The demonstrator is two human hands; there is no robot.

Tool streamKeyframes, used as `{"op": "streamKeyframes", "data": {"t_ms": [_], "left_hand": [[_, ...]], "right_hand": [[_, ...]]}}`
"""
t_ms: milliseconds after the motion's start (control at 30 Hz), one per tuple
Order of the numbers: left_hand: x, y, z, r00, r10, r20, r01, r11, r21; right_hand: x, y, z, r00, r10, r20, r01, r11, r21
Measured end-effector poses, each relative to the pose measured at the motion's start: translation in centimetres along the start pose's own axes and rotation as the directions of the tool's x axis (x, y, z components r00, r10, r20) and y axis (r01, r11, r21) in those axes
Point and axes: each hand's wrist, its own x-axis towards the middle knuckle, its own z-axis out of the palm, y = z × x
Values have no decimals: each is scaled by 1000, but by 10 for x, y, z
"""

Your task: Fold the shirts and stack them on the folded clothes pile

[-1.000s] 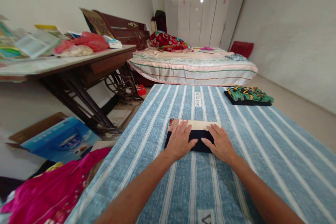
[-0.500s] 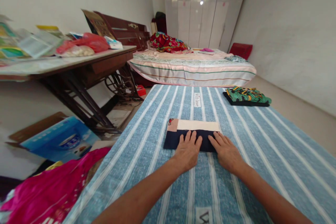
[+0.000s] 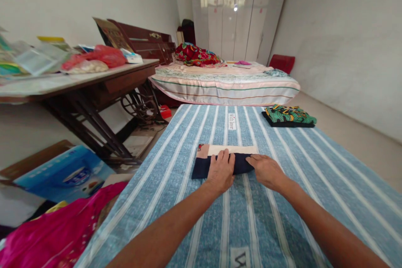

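A folded garment (image 3: pixel 204 168) in navy, with a cream strip and a pinkish corner bearing a small red print, lies on the blue striped tablecloth (image 3: pixel 169 213). My left hand (image 3: pixel 221 169) rests on top of its middle, palm down, fingers stretched forward and slightly bent. At the right end, my right hand (image 3: pixel 266 169) pinches the navy edge between thumb and fingers, and the cloth there is a little lifted and bowed. Part of the garment is hidden under both hands.
Further back on the right lies a folded green patterned garment (image 3: pixel 289 115) with black cloth under it. A bed (image 3: pixel 226 86) stands beyond the table. To the left are a sewing machine table (image 3: pixel 125 71), a blue box (image 3: pixel 69 173) and pink cloth (image 3: pixel 63 226).
My right hand has gone from lying flat on the navy cloth to gripping its right edge, which has lifted slightly. My left hand has shifted a little forward on the cloth.
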Motion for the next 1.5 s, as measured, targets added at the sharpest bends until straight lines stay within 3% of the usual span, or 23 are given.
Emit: {"op": "streamKeyframes", "data": {"t_ms": [133,267,400,467,567,667,767,900,1000,1067,1167,1267,1367,1500], "left_hand": [[9,-4,-8,997,27,72,-23,998,-66],[26,-11,-34,980,18,199,14,988,-156],[55,-23,-80,946,84,314,-15,976,-217],[66,-28,-105,882,137,451,22,944,-330],[70,-32,-135,752,172,636,303,767,-565],[58,-33,-147,699,219,680,553,437,-709],[34,-34,-141,734,272,622,618,111,-778],[-5,-33,-118,806,191,561,592,-305,-746],[-32,-26,-100,792,56,609,537,-539,-649],[-48,-19,-89,764,-4,646,483,-659,-576],[-68,-6,-74,715,-122,688,367,-773,-518],[-86,8,-56,648,-226,727,268,-827,-495],[-104,23,-37,600,-236,764,211,-875,-436],[-127,43,-19,552,-186,813,183,-924,-335]], "right_hand": [[7,2,-15,999,19,48,-20,999,27],[13,10,-30,998,60,26,-63,990,124],[18,25,-54,986,116,-124,-69,940,334],[18,33,-66,949,204,-240,-50,849,526],[13,43,-77,873,367,-321,11,642,767],[4,53,-77,816,497,-296,47,453,890],[-8,60,-61,817,538,-205,111,202,973],[-33,47,-22,920,390,26,40,-160,986],[-58,12,12,970,183,162,-109,-269,957],[-76,-19,30,982,87,170,-129,-353,927],[-101,-64,42,989,82,122,-46,-622,782],[-118,-98,40,963,183,200,41,-829,557],[-130,-117,37,887,250,387,47,-884,464],[-144,-123,39,778,322,539,-22,-844,536]]}}
